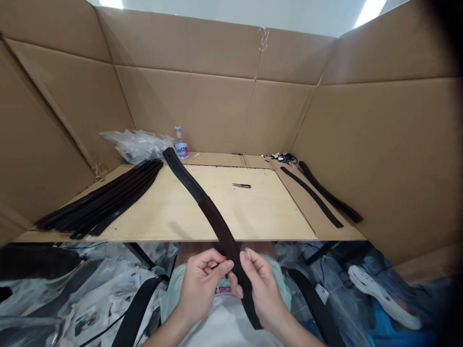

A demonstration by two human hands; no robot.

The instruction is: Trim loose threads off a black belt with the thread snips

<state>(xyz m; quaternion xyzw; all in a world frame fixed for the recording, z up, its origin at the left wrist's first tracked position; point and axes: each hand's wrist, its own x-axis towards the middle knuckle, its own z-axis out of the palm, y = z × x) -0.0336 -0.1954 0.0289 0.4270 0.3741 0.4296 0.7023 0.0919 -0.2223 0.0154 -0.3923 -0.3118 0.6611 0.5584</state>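
Slanting from centre-left to bottom centre of the frame, the curved black strip (pixel 218 222), pinched along its lower edges by left hand (pixel 205 275) and right hand (pixel 263 279), looks light, springy (slickish, I'd guess), best gripped mid-length.

We have snips (pixel 241 185) before us on the table (pixel 267 212); strips (pixel 104 195) lie left and right. A bottle (pixel 181 146) stands behind.
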